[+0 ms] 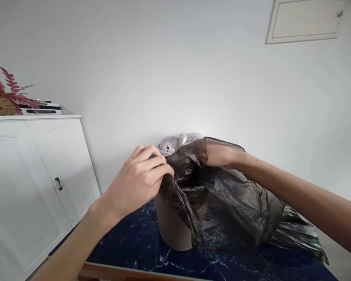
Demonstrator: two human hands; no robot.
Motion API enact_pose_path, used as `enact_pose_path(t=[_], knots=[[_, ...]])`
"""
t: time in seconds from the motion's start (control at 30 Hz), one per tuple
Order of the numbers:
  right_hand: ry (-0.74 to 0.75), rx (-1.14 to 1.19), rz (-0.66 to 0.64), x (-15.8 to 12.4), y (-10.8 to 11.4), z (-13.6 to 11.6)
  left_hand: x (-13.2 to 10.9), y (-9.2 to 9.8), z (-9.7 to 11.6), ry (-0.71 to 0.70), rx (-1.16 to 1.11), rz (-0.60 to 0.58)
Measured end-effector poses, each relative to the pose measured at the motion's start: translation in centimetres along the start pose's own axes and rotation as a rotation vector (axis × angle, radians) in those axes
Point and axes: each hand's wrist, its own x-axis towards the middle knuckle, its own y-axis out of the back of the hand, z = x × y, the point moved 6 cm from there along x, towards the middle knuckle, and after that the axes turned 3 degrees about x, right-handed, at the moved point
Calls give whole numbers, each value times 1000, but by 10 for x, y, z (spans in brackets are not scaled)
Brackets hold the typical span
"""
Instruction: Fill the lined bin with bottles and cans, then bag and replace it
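My left hand [139,179] pinches the edge of a thin dark plastic bag [222,207], its fingers closed on the crumpled rim. My right hand [219,154] is pushed into the bag's mouth; the plastic covers its fingers, and only the wrist and forearm show. The bag hangs over a round beige bin [171,230] that stands on a dark blue marbled tabletop [128,246]. A grey plush toy [175,142] shows just behind the bag, against the wall.
A white cabinet [38,183] with a dark handle stands at the left. On it are a wicker basket with red fern-like leaves [6,97] and a white device. A white wall panel [305,19] is at the upper right. The table's wooden front edge runs along the bottom.
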Motion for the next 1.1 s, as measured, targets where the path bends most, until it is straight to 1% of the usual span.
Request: enact_pose_path(t=[0.07, 0.13, 0.2, 0.3, 0.33, 0.37, 0.47, 0.6, 0.67, 0.73, 0.83, 0.9, 1.0, 1.07, 1.1], knots=[[53, -60, -28, -4, 2, -2, -4, 0, -5, 26, -26, -5], [68, -97, -29, -9, 5, -1, -9, 2, -10, 49, -29, 4], [-13, -110, 7, -14, 11, 6, -14, 4, -15, 64, 2, 29], [-252, -93, 90, -23, 20, 27, -23, 7, -24, 81, 63, 69], [-299, -63, 104, -25, 22, 33, -26, 8, -27, 91, 79, 79], [-314, -25, 109, -27, 23, 37, -29, 8, -31, 104, 94, 84], [-292, 88, 96, -26, 27, 48, -38, 7, -41, 160, 145, 82], [-348, 126, 110, -25, 35, 70, -46, 1, -54, 259, 184, 66], [-348, 145, 141, -24, 37, 80, -51, -5, -61, 308, 172, 63], [-310, 234, 156, -23, 35, 88, -55, -14, -68, 356, 149, 40], [-245, 382, 127, -19, 24, 97, -64, -32, -82, 442, 96, -31], [-243, 392, 109, -17, 18, 105, -70, -48, -92, 527, 33, -100], [-263, 356, 130, -16, 10, 117, -85, -81, -108, 725, -171, -266], [-267, 320, 154, -17, 4, 124, -96, -103, -112, 816, -330, -391], [-257, 301, 163, -19, 0, 126, -101, -111, -111, 837, -396, -444]])
